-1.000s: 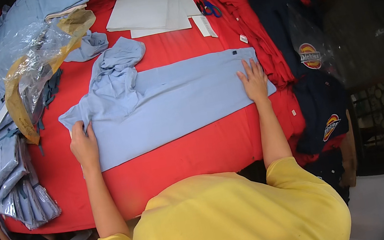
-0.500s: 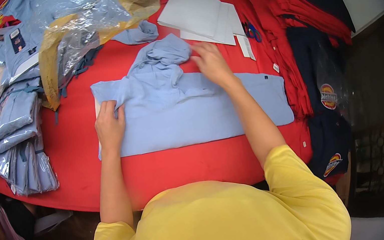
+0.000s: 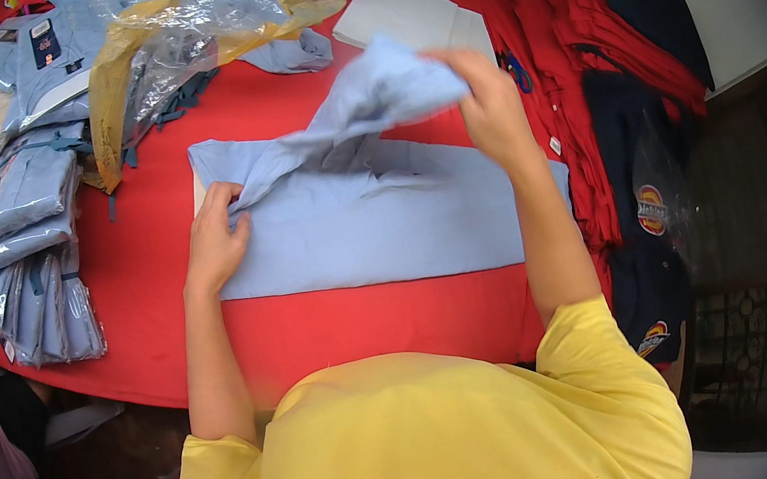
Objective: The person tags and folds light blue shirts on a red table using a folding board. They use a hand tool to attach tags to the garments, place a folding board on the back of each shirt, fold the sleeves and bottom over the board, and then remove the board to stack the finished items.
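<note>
The light blue woven-fabric garment [image 3: 365, 248] lies on the table directly in front of the person, its long body flat and roughly crosswise, its near edge almost straight. A loose section [image 3: 388, 86] of the same garment is held up above the flat body, angled toward the right and blurred. The right hand [image 3: 488, 105] is closed on the outer end of this section and grips the fabric clear of the table. The left hand [image 3: 216, 239] rests at the left end of the garment, fingers curled on the cloth; whether it pinches the fabric or only presses on it cannot be told. A narrow pale edge [image 3: 197, 191] shows just beside that hand. The red cloth table cover [image 3: 368, 328] extends beneath and around the garment. Beyond the loose section lie flat white rectangular sheets [image 3: 411, 11]; near them, partly visible, are blue-handled scissors [image 3: 519, 73]. On the right are folded red fabric pieces [image 3: 577, 121], with dark navy fabric pieces [image 3: 618, 139] alongside. On the left, a crumpled clear plastic bag with a yellow band [image 3: 114, 97] overlies light blue folded garments; plastic-wrapped light blue bundles [image 3: 14, 215] are stacked nearer the person.
</note>
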Tool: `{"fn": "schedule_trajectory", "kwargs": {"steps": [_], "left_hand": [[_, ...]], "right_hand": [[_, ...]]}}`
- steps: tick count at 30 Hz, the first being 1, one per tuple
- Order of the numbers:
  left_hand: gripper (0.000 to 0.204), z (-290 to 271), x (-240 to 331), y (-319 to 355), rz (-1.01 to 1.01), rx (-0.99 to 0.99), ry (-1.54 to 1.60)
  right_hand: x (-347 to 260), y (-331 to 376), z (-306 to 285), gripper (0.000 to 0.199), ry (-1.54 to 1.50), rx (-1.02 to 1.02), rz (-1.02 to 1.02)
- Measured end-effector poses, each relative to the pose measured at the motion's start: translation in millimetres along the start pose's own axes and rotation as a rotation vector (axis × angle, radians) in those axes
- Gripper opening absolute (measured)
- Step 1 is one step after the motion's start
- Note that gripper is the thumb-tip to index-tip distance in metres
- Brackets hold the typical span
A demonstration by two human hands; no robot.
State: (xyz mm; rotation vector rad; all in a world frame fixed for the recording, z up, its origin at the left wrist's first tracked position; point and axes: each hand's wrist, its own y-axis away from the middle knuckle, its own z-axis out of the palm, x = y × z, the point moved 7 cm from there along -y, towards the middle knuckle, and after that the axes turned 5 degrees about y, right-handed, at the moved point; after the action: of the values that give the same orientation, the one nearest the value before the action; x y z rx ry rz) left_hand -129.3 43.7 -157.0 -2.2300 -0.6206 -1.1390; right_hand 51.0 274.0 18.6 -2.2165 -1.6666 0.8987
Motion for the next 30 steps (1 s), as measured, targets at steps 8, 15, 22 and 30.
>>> {"fn": "schedule_trajectory", "kwargs": {"steps": [8, 15, 22, 30], "left_hand": [[0.024, 7.9, 6.5, -9.2, -0.024, -0.209, 0.077], [0.028, 8.8, 0.0, -9.2, -0.086, -0.358, 0.035], [0.021, 27.0, 83.4, -7.0, 0.315, -0.031, -0.338], [0.034, 146.3, 118.3, 10.6, 0.549, -0.124, -0.212]], "right_hand": [[36.9, 228.3, 32.2, 0.051, 0.367, -0.241, 0.102], [67.0, 240.2, 31.8, 0.024, -0.289, -0.04, 0.621], [53.2, 200.2, 14.4, 0.024, 0.449, 0.009, 0.494], [41.1, 174.5, 78.4, 0.03, 0.317, 0.067, 0.205]]}}
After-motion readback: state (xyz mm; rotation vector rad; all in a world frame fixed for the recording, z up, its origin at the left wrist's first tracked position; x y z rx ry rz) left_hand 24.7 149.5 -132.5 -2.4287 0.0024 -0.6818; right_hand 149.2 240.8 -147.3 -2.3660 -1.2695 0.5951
